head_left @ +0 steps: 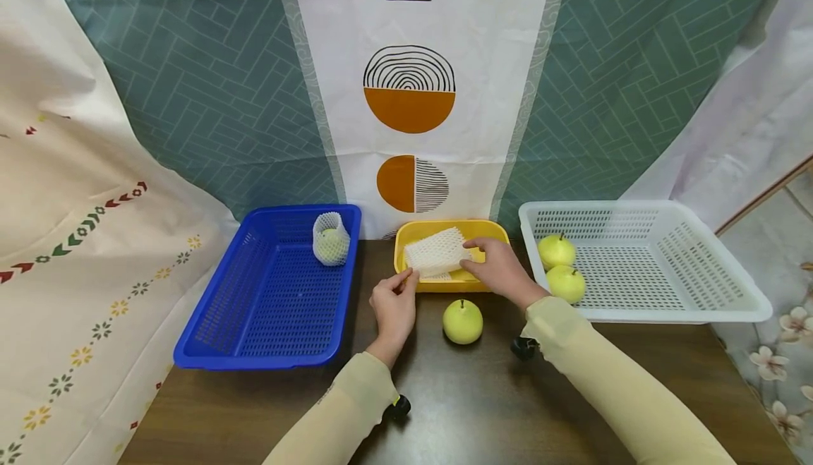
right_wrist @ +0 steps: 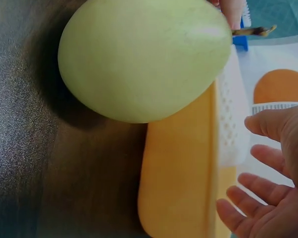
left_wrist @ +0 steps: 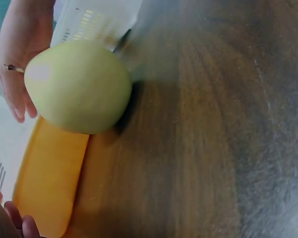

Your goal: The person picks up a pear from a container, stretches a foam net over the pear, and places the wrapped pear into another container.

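Observation:
A white foam net sleeve [head_left: 435,252] lies flattened across the yellow basket [head_left: 454,286], over its rim. At the sleeve's lower left corner, my left hand [head_left: 392,308] pinches it between thumb and fingertips. My right hand [head_left: 502,272] is at the sleeve's right end; the right wrist view shows its fingers [right_wrist: 260,188] spread and apart from the net. On the table in front of the basket stands a yellow-green pear [head_left: 462,322], stem up, between my forearms. The pear [left_wrist: 79,87] covers part of the yellow basket in both wrist views.
To the left sits a blue basket [head_left: 267,362] with a pear in a foam net [head_left: 332,243] at its back right. A white basket [head_left: 737,267] on the right holds two bare pears [head_left: 566,284] at its left side. A patterned cloth [head_left: 409,20] hangs behind.

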The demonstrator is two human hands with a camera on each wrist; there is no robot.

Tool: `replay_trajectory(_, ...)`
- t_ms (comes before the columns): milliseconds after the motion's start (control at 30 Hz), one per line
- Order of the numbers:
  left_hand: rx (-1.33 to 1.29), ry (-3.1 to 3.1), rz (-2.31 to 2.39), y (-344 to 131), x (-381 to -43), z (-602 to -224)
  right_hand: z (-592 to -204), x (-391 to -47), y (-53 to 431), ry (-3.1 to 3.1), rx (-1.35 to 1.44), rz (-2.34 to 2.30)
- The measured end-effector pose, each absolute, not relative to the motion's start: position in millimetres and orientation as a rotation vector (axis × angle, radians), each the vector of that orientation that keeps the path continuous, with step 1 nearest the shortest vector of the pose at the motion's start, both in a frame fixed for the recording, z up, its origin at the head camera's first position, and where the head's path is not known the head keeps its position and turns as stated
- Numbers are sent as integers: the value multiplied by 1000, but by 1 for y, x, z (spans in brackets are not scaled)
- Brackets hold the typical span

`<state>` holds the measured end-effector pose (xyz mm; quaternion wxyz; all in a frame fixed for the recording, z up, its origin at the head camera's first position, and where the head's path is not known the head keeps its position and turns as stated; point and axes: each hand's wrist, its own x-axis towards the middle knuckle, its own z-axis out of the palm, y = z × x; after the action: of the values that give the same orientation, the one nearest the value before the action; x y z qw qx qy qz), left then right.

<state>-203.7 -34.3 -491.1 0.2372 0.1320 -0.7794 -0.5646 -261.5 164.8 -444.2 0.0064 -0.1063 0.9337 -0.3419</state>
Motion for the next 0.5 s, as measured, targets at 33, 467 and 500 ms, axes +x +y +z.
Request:
replay_trajectory(33,379,-2135,-1564,-34,-204,-492,-446,-263,164,2912,-329,-1062)
replay_trajectory(467,536,-2213,-1649,-37,-203,-497,-463,-276,160,2869,-283,-981)
replay_trajectory(500,536,-2212,-1650,-38,-203,-497,-463,-277,159,2863,-284,-991)
